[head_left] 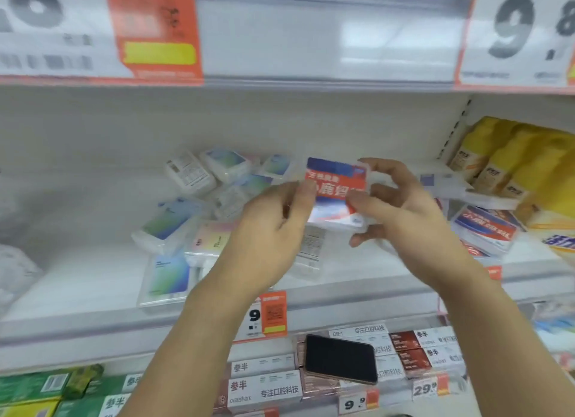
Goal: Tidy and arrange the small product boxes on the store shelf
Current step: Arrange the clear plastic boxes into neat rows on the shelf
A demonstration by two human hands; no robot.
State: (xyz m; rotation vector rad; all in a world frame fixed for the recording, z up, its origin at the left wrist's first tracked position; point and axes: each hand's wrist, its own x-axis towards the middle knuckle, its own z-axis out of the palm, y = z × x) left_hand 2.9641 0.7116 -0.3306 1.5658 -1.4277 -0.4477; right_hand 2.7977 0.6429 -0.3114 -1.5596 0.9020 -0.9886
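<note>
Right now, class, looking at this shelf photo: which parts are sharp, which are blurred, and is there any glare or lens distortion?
Head view: sharpest at the bottom, on the phone and the labels beside it; the price signs at the top are badly blurred; the red-and-blue box and both hands, left and right, are softly smeared; lighting is flat with pale glare on the shelf; the wide lens bows the shelf edges.
</note>
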